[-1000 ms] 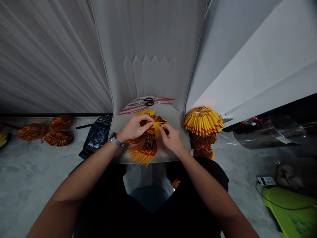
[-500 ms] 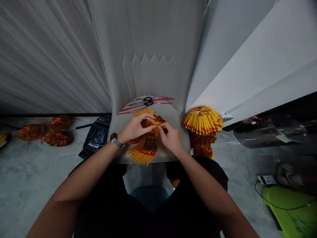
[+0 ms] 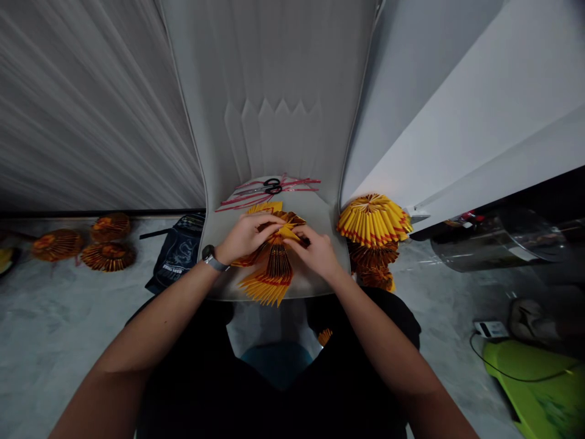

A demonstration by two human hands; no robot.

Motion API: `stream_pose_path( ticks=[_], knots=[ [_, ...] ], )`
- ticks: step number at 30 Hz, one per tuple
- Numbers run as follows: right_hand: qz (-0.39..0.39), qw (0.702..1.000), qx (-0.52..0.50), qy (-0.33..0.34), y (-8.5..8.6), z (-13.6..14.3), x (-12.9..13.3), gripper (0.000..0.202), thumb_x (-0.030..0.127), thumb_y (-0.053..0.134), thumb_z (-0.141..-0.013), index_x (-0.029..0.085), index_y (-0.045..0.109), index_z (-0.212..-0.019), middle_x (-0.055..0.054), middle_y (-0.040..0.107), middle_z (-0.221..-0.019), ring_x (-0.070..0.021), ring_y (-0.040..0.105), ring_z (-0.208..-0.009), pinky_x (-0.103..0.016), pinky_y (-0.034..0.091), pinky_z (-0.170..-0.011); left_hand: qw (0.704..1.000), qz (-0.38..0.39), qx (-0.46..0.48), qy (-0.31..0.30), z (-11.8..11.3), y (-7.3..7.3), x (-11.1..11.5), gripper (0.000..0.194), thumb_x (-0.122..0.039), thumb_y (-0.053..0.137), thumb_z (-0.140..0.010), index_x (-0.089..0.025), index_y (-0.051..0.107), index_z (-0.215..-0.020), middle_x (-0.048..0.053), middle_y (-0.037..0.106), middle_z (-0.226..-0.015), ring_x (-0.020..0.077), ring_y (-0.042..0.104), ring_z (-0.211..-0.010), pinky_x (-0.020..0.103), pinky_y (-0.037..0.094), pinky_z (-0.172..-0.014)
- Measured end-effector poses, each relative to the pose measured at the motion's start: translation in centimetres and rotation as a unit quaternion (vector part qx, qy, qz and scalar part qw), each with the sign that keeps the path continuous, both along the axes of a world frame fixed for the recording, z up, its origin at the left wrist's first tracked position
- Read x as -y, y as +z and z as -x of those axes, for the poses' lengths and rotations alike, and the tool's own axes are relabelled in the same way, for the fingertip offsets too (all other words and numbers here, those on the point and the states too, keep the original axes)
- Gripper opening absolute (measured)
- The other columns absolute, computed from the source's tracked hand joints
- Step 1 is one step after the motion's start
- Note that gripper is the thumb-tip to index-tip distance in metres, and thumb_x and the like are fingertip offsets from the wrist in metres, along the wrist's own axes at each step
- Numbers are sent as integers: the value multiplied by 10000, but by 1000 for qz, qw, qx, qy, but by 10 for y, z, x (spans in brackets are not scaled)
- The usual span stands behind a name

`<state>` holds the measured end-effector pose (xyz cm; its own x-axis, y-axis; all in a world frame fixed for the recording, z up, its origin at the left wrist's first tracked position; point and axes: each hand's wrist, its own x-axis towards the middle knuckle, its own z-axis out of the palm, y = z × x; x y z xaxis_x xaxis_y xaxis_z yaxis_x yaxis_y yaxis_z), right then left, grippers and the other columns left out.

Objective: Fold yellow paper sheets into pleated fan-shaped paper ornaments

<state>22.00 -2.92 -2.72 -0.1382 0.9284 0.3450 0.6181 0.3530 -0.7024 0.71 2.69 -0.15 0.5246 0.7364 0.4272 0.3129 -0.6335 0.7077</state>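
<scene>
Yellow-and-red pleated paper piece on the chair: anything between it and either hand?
Nothing visible. Left hand and right hand both have fingers on the yellow-and-red pleated paper piece. The black-handled metal scissors and pink plastic strips lie beyond, toward the gray backrest.

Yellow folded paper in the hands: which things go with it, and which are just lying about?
Belongs with it, it seems:
- yellow folded paper, held by the left hand and right hand
- scissors and pink strips on the chair seat
- similar pleated pile beside the chair

Probably just lying about:
- dark bag
- green plastic thing
</scene>
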Motion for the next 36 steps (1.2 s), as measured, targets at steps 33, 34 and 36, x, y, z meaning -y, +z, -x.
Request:
stream_pose_path(
  ticks=[33, 34, 36],
  knots=[
    [-96, 988, 104, 67, 30, -22, 13, 328, 393, 615, -958, 278, 656, -1262, -104, 656, -1190, -256, 615, -1105, -446, 495, -994, 1000, 17, 10, -16, -1, 0, 1, 216, -378, 643, -956, -202, 758, -1006, 67, 779, -976, 191, 726, -920, 307, 556, -863],
    [-73, 986, 94, 120, 35, -20, 21, 259, 345, 569, -985, 282, 679, -1211, -69, 681, -1038, -212, 647, -974, -382, 527, -916, 1000, 18, 9, -17, -1, 1, 1, 217, -380, 642, -957, -203, 757, -1007, 66, 779, -979, 191, 727, -923, 306, 555, -865],
    [-18, 967, 124, 224, 39, -17, 37, 249, 271, 501, -1014, 298, 697, -1165, -24, 672, -910, -161, 649, -839, -295, 532, -786, 1000, 22, 10, -19, 0, 2, 2, 217, -380, 641, -958, -201, 754, -1005, 65, 780, -987, 190, 726, -931, 305, 553, -872]
  ],
)
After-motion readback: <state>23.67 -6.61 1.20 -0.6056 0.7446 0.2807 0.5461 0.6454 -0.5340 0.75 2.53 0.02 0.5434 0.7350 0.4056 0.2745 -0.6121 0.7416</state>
